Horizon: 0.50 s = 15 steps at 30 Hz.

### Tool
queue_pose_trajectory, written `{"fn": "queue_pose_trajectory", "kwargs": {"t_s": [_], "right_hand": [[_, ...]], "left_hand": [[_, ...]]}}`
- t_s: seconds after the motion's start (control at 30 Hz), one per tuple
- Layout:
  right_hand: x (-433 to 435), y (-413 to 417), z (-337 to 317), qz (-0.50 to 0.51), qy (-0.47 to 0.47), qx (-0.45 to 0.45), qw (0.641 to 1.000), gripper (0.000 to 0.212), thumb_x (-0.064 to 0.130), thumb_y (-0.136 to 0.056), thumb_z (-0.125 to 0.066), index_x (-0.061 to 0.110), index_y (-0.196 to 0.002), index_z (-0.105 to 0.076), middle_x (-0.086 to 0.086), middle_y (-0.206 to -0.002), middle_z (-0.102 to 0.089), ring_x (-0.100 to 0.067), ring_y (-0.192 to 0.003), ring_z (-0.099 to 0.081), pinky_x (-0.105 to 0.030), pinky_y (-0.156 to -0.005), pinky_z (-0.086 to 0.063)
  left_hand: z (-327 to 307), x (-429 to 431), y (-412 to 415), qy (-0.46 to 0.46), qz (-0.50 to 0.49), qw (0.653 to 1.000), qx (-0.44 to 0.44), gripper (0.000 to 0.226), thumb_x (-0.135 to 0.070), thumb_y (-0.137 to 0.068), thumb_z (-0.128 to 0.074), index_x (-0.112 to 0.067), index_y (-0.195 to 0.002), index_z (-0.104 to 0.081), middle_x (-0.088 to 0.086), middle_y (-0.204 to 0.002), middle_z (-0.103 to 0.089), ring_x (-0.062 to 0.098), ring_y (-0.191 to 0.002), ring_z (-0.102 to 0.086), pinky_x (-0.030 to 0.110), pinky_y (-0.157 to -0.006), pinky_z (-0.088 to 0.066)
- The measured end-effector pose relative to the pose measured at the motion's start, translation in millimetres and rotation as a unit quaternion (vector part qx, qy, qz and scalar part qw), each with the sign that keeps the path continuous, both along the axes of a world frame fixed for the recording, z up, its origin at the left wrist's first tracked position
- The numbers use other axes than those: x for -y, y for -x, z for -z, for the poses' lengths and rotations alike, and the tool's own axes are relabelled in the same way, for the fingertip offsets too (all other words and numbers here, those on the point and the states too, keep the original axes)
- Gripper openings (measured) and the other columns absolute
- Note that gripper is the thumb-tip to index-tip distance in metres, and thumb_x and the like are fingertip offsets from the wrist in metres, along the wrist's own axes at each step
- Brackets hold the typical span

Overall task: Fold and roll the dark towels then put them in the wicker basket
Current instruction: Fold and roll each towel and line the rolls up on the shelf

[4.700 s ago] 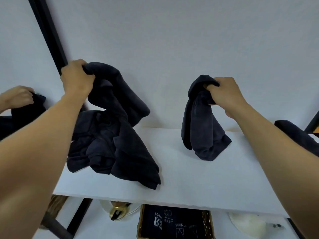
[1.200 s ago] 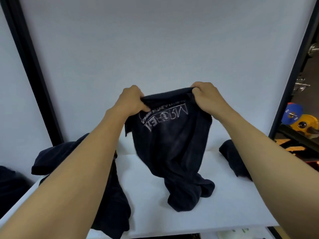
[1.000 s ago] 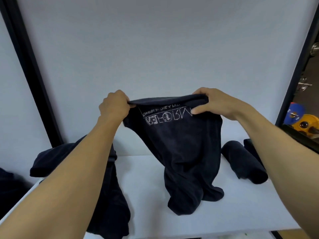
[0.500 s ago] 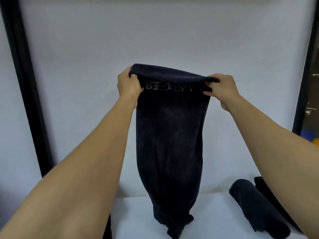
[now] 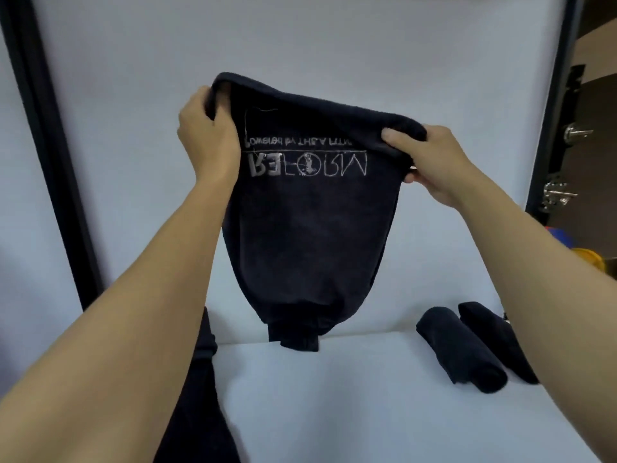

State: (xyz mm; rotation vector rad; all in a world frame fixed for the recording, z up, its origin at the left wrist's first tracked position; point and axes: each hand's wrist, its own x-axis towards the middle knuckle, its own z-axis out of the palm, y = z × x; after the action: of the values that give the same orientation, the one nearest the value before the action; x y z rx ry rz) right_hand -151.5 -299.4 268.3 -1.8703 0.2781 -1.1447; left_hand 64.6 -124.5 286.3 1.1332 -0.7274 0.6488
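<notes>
A dark towel (image 5: 310, 235) with mirrored pale lettering hangs in the air above the white table (image 5: 367, 406). My left hand (image 5: 207, 138) grips its upper left corner and my right hand (image 5: 427, 162) pinches its upper right corner. The towel's lower end hangs bunched just above the table's back edge. Two rolled dark towels (image 5: 460, 349) lie side by side on the table at the right. More dark towel cloth (image 5: 197, 396) lies at the table's left, partly behind my left forearm. The wicker basket is out of view.
A white wall panel (image 5: 300, 38) stands behind the table, framed by black posts (image 5: 50, 155) left and right. Metal door fittings (image 5: 564, 162) and coloured weight discs (image 5: 587, 259) show past the right post.
The towel's lower end has lifted off the table. My hands hold the top edge wider apart, the right hand lower than before, and more of the lettering shows.
</notes>
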Motion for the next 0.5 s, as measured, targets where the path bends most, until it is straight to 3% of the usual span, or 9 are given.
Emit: {"fn": "queue_pose_trajectory", "kwargs": {"t_s": [0.1,0.17,0.23,0.27,0.33,0.4,0.5], "right_hand": [[-10.3,19.4,21.3,-0.022,-0.024,-0.086,0.996,0.022,0.038,-0.092,-0.066,0.019,-0.102,-0.071,0.01,-0.079,-0.071,-0.006,-0.068,-0.064,-0.019,-0.054,-0.045],[-10.0,27.1,37.5,-0.044,-0.064,-0.135,0.988,0.019,0.036,-0.094,-0.063,0.018,-0.096,-0.068,0.013,-0.066,-0.069,-0.001,-0.055,-0.062,-0.013,-0.046,-0.044],[-3.8,30.2,58.2,-0.069,-0.121,-0.161,0.977,0.016,0.03,-0.096,-0.061,0.015,-0.093,-0.065,0.011,-0.06,-0.066,-0.001,-0.048,-0.059,-0.013,-0.042,-0.043],[0.1,30.6,69.0,-0.081,-0.154,-0.168,0.97,0.015,0.027,-0.096,-0.061,0.013,-0.095,-0.066,0.008,-0.068,-0.07,-0.003,-0.054,-0.064,-0.016,-0.046,-0.048],[12.6,27.9,94.1,-0.101,-0.217,-0.166,0.957,0.018,0.021,-0.094,-0.063,0.008,-0.107,-0.068,-0.003,-0.097,-0.076,-0.011,-0.085,-0.073,-0.023,-0.069,-0.058],[28.7,21.3,121.2,-0.114,-0.25,-0.171,0.946,0.025,0.014,-0.094,-0.063,0.008,-0.117,-0.067,-0.006,-0.116,-0.072,-0.017,-0.107,-0.068,-0.028,-0.092,-0.055],[48.1,5.6,159.9,-0.111,-0.252,-0.211,0.938,0.029,0.002,-0.093,-0.06,0.011,-0.119,-0.068,-0.006,-0.119,-0.07,-0.016,-0.11,-0.066,-0.03,-0.099,-0.051]], "left_hand": [[25.9,-12.4,6.6,-0.045,0.006,0.999,0.001,0.04,-0.034,-0.091,-0.058,-0.026,-0.059,-0.034,-0.011,-0.058,-0.033,0.006,-0.057,-0.029,0.026,-0.056,-0.026],[45.3,-17.2,7.3,-0.096,0.04,0.994,-0.029,0.044,-0.04,-0.084,-0.066,-0.025,-0.056,-0.035,-0.01,-0.056,-0.032,0.01,-0.058,-0.029,0.029,-0.055,-0.024],[68.7,-19.4,-0.4,-0.165,0.082,0.979,-0.09,0.04,-0.044,-0.075,-0.074,-0.018,-0.056,-0.05,-0.005,-0.056,-0.044,0.013,-0.057,-0.04,0.028,-0.055,-0.032],[80.7,-19.1,-6.1,-0.205,0.097,0.966,-0.123,0.037,-0.045,-0.07,-0.078,-0.012,-0.063,-0.061,0.0,-0.061,-0.055,0.015,-0.06,-0.049,0.03,-0.057,-0.039],[106.4,-16.3,-19.1,-0.281,0.136,0.931,-0.188,0.034,-0.035,-0.068,-0.083,-0.005,-0.079,-0.07,0.008,-0.072,-0.067,0.02,-0.068,-0.061,0.031,-0.064,-0.048],[131.5,-12.1,-28.9,-0.346,0.158,0.892,-0.246,0.029,-0.02,-0.075,-0.082,0.001,-0.092,-0.07,0.012,-0.082,-0.071,0.024,-0.072,-0.066,0.029,-0.065,-0.054],[168.5,-0.6,-46.8,-0.39,0.169,0.84,-0.337,0.034,-0.011,-0.078,-0.08,0.006,-0.105,-0.068,0.019,-0.1,-0.071,0.031,-0.09,-0.069,0.037,-0.082,-0.058]]}}
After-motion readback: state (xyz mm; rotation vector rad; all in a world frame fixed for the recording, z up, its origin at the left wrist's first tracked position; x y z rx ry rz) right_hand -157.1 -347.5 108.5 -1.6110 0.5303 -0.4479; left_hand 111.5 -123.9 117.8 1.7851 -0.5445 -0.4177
